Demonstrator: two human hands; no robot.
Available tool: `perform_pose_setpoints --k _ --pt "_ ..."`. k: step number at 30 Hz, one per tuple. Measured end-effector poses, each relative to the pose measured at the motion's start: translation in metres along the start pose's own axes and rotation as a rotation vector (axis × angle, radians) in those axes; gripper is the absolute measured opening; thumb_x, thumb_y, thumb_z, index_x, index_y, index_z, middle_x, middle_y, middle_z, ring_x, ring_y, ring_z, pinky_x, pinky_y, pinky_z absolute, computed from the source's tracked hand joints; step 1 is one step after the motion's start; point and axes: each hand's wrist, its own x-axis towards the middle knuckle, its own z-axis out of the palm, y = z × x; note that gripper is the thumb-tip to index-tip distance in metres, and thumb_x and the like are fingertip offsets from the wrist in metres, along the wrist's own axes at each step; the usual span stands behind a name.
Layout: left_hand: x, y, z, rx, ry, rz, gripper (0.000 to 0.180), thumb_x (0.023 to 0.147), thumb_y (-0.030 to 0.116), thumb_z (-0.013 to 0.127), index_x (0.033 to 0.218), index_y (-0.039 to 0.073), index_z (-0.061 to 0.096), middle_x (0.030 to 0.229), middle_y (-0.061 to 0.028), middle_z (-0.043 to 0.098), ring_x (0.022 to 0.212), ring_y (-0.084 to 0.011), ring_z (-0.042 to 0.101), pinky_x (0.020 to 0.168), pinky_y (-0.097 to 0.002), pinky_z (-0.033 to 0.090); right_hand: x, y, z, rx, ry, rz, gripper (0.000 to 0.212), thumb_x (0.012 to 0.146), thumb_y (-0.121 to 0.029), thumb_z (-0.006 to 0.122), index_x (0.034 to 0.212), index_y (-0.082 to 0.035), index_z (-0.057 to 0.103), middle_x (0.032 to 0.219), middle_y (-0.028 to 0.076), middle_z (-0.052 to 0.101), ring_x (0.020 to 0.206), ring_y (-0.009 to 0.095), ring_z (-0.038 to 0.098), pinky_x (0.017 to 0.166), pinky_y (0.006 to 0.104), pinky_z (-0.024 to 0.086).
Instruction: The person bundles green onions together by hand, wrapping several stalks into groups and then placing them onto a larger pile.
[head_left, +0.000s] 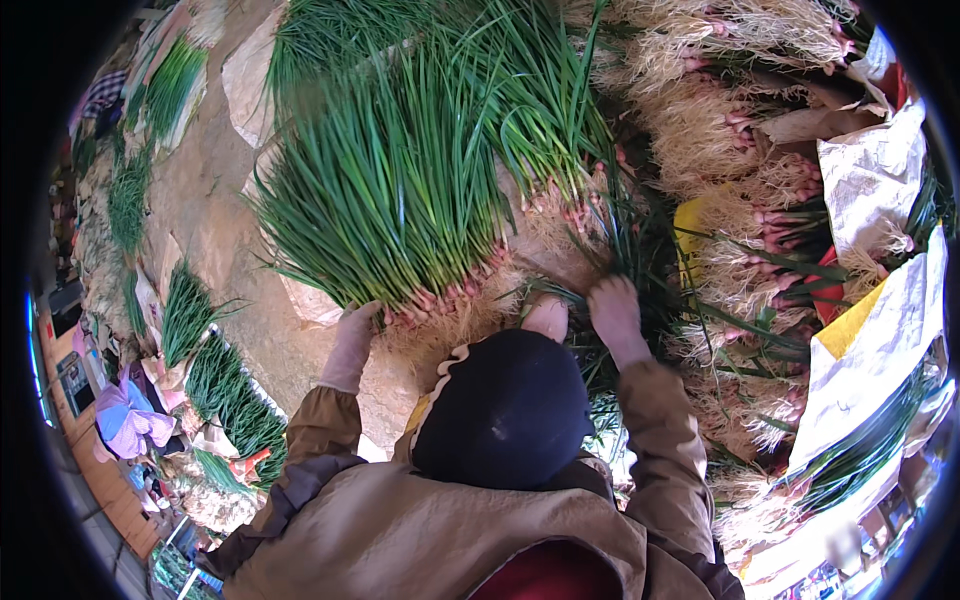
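Note:
A wide row of green scallions [390,190] with pink bulbs and pale roots lies fanned out on the ground in front of me. At its near left end my left hand [352,345], in what looks like a pale glove, has its fingers closed at the base of the stems. My right hand [615,308] is right of the row, its fingers curled around some dark green scallion leaves; their far ends are lost in the loose greens beside it. Between my hands a dark rounded covering [505,410], apparently over my knee, hides the ground below. A pale pink rounded shape [546,317] shows just beyond it.
To the right, a long heap of scallions [740,210] shows bulbs and tangled roots, with white sacking [880,340] along it. More scallions [545,120] lie beyond the row. Bare brown ground [195,190] stretches left, with further bundles [235,395] and a purple-blue cloth [135,415].

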Motion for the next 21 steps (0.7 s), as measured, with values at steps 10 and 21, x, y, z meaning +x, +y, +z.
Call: perform_pose_setpoints --k 10,21 --pt "-0.049 0.080 0.173 0.893 0.168 0.882 0.048 0.081 0.003 0.061 0.129 0.008 0.055 0.139 -0.0162 0.049 0.134 -0.0310 0.040 0.116 -0.0446 0.028 -0.225 0.008 0.020 0.073 -1.186 0.356 0.041 0.089 -0.029 0.049 0.119 -0.006 0.065 0.127 0.016 0.060 0.112 0.032 0.062 0.095 0.0411 0.049" --pt "0.115 0.070 0.347 1.147 -0.013 0.485 0.033 0.085 0.030 0.069 0.109 0.007 0.063 0.091 -0.0101 0.071 0.086 -0.0221 0.069 0.076 -0.0322 0.053 0.069 0.054 -0.068 0.195 0.305 0.513 0.057 0.089 -0.035 0.061 0.134 -0.003 0.047 0.101 0.024 0.066 0.076 0.032 0.069 0.058 0.0431 0.056"
